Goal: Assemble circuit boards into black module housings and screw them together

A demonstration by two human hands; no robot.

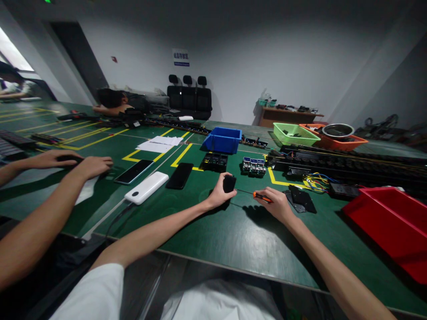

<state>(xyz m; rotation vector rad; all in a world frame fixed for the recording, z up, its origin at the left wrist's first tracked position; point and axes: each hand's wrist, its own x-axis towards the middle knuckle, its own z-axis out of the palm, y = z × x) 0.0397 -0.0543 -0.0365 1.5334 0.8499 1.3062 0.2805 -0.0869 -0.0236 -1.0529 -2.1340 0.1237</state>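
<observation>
My left hand (220,195) is closed around a small black block-shaped part (229,183), held just above the green table (213,231). In my right hand (276,204) is a screwdriver (263,197) with an orange and black handle. Its thin shaft points left toward the black part; whether the tip touches it I cannot tell. Beyond my hands lie a group of black modules (215,162) and several silver modules (254,166) with blue tops. Thin black plates (302,199) rest to the right of my right hand.
Left of my arm lie a black phone (179,175), a white power bank (147,188) and another phone (134,171). A co-worker's hands (90,166) are further left. A blue bin (223,140), a red bin (393,226), a green basket (295,134) and coloured wires (316,182) surround the work area.
</observation>
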